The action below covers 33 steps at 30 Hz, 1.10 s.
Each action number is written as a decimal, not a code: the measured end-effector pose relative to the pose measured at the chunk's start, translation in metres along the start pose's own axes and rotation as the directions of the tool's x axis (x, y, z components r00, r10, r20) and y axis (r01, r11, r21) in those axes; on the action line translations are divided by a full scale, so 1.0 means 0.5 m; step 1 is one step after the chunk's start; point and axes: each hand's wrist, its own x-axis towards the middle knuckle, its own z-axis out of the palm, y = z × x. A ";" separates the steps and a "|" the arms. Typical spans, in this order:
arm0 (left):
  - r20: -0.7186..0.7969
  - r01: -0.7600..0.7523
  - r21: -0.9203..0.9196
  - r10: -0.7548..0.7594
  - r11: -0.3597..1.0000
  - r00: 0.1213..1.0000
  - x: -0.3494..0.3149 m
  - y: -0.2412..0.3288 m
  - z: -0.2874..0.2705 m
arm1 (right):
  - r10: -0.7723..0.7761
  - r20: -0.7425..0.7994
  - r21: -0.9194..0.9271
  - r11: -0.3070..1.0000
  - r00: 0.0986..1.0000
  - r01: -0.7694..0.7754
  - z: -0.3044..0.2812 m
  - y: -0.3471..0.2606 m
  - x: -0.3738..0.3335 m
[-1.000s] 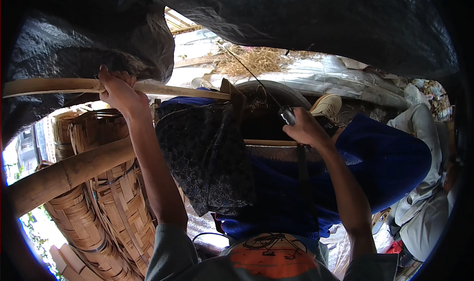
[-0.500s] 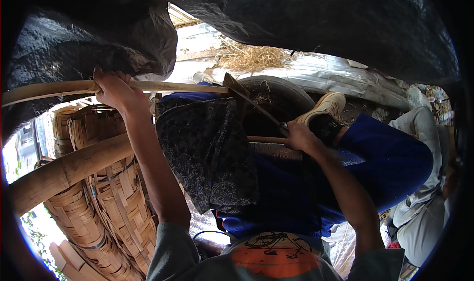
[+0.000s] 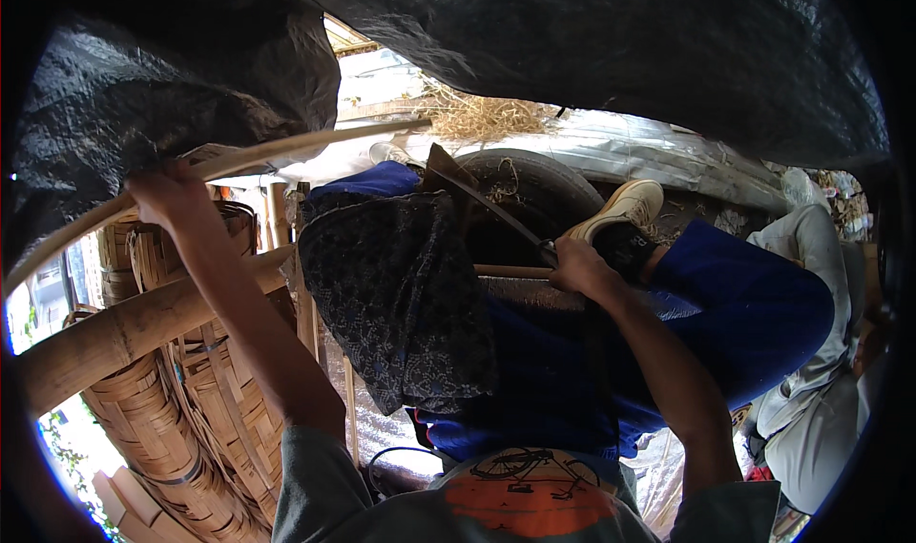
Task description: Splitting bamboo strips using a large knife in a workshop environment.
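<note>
At the upper left my left hand (image 3: 172, 195) is closed around a long, pale bamboo strip (image 3: 310, 142). The strip slants up to the right, its far end free in the air above the knife. In my right hand (image 3: 579, 264), closed at its handle, is a knife (image 3: 510, 220) whose blade points up and left. Its tip reaches a brown, flat piece (image 3: 447, 169) at the edge of the dark patterned cloth (image 3: 401, 295) on my lap; I cannot tell whether that piece is wood or leather. Strip and blade are apart.
A thick bamboo pole (image 3: 143, 328) crosses at the left, with woven bamboo baskets (image 3: 167, 419) behind it. Ahead lie an old tyre (image 3: 539, 176) and a heap of straw-like shavings (image 3: 482, 114). Black plastic sheeting (image 3: 611, 37) hangs overhead. A person in light clothing (image 3: 811, 438) sits at the right.
My left hand has moved left, and the bamboo strip's far end has risen off the knife and brown piece. My right hand and the knife have barely moved.
</note>
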 end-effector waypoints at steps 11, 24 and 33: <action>0.197 -0.054 0.036 0.046 0.998 0.979 -0.102 0.011 0.023 | -0.022 -0.063 0.211 0.977 0.998 0.035 -0.056 0.010 -0.029; 0.605 0.156 0.018 -0.135 0.988 0.784 -0.189 -0.031 0.046 | -0.093 -0.399 0.275 0.937 0.912 0.216 -0.126 -0.016 -0.083; 0.830 0.220 -0.045 -0.086 0.974 0.551 -0.132 0.103 0.089 | -0.188 -0.325 0.301 0.908 0.927 0.290 -0.115 -0.053 -0.095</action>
